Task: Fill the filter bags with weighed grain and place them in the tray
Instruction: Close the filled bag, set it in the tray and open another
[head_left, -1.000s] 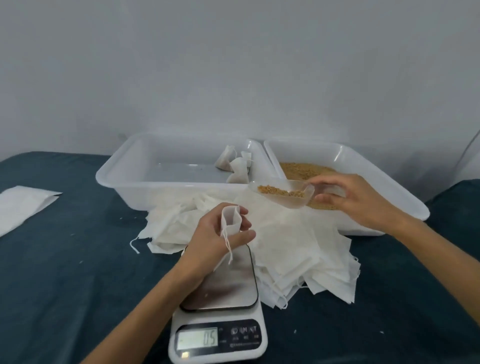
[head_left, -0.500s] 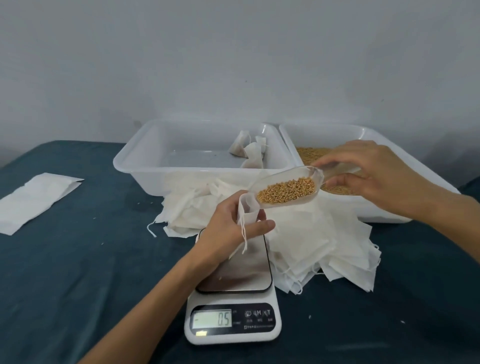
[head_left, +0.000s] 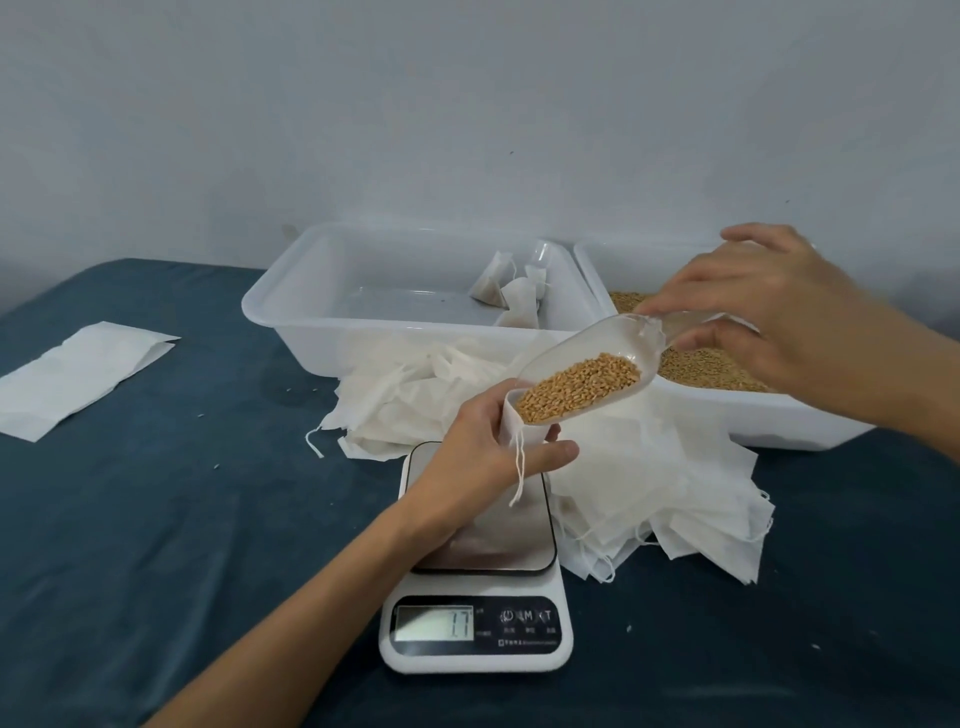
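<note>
Pouring step, looks like: mid-frame, the left hand (head_left: 485, 447) pinches an open filter bag (head_left: 511, 423) above the scale (head_left: 475, 613), while the right hand (head_left: 769, 317) grips a scoop (head_left: 587, 374) of grain (head_left: 576, 387) tilted at its mouth. Next it probably needs a slow tip so nothing spills.

Filter bag (head_left: 511, 428) mostly hidden (inside left hand (head_left: 480, 452)).

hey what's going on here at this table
A person is filling a filter bag with grain. The left hand holds the bag open over the scale, while the right hand tips a clear scoop of grain into its mouth. A few filled bags already lie in the tray.
</note>
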